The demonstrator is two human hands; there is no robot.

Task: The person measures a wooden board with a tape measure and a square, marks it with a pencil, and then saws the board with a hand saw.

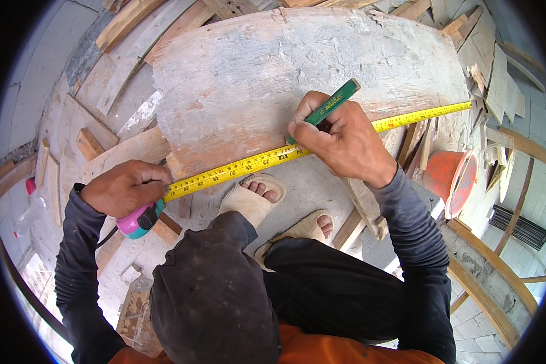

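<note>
A weathered wooden board, its surface greyish white and scuffed, lies in front of me. Along its near edge runs a yellow tape measure, drawn out to the board's right corner. My left hand is closed on the tape at the left corner, beside its pink and teal case. In my right hand I grip a flat green carpenter's pencil. Its lower end points down at the tape and the board's edge, near the middle. The fingers partly cover the pencil and the tape.
My sandalled feet are just below the tape. To the right an orange bucket lies tipped among scrap wood. Loose planks lie at the far left, and a curved wooden form stands at the lower right.
</note>
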